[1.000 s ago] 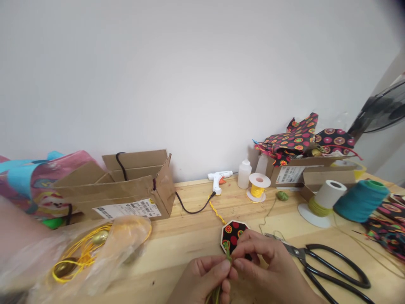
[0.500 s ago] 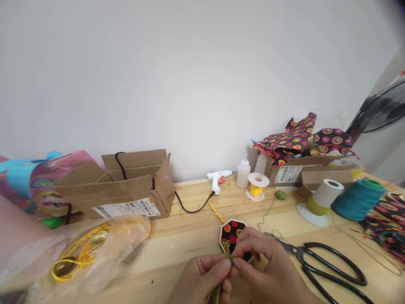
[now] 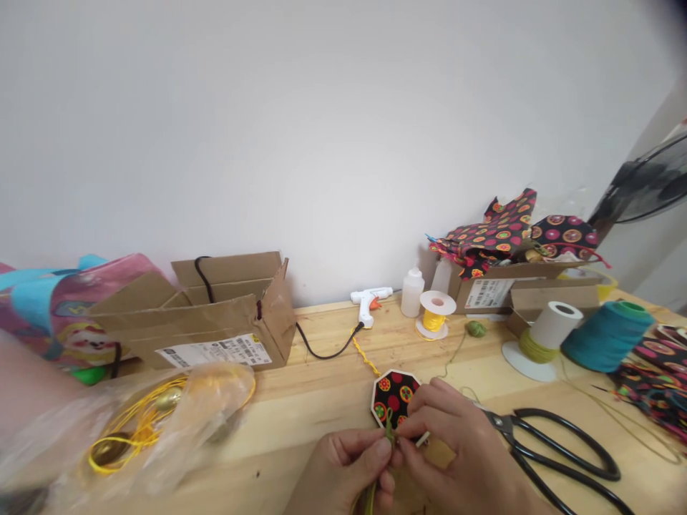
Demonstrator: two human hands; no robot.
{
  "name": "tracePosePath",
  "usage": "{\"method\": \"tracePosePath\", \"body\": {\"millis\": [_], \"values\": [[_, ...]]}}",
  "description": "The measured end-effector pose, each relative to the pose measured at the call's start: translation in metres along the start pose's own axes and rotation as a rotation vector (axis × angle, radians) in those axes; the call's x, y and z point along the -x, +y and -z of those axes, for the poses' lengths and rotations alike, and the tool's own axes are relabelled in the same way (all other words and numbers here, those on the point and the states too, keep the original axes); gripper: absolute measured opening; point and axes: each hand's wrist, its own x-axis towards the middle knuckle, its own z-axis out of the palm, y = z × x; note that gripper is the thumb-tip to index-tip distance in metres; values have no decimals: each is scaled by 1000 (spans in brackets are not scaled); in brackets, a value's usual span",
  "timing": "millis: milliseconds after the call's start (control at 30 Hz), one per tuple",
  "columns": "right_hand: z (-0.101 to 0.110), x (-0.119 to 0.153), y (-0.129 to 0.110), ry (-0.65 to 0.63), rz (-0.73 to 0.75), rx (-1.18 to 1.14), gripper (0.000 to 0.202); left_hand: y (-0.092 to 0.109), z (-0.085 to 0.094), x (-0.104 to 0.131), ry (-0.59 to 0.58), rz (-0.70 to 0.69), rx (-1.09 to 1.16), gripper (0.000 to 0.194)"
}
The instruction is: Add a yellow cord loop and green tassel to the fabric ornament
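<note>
My left hand pinches a looped olive-green cord between thumb and forefinger, and strands of it hang below the palm. Close against it, my right hand is closed at the same spot, its thumb and forefinger on the cord near the loop's base. Just behind the fingers lies an octagonal piece with dark patterned fabric and a pale rim, partly covered by my right hand. A twisted yellow cord runs up from its top. Black-handled scissors lie right of my right hand, their blades mostly hidden.
Left: an open cardboard box and a plastic bag with yellow cord and bells. Behind: a white glue gun, a bottle and a yellow spool. Right: an olive cord spool, a teal thread cone and patterned fabric.
My right hand has shifted slightly up and right, covering more of the scissor blades. The green loop stands more upright, and more of the octagonal piece shows.
</note>
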Motion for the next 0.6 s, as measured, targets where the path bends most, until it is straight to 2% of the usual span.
{"method": "tracePosePath", "body": {"millis": [333,600], "values": [[0,3,1,-36,165,225,22,3,-3,1,-9,-35,-74,32],[1,2,1,-76,216,269,25,0,-3,0,-8,-31,-9,27]]}}
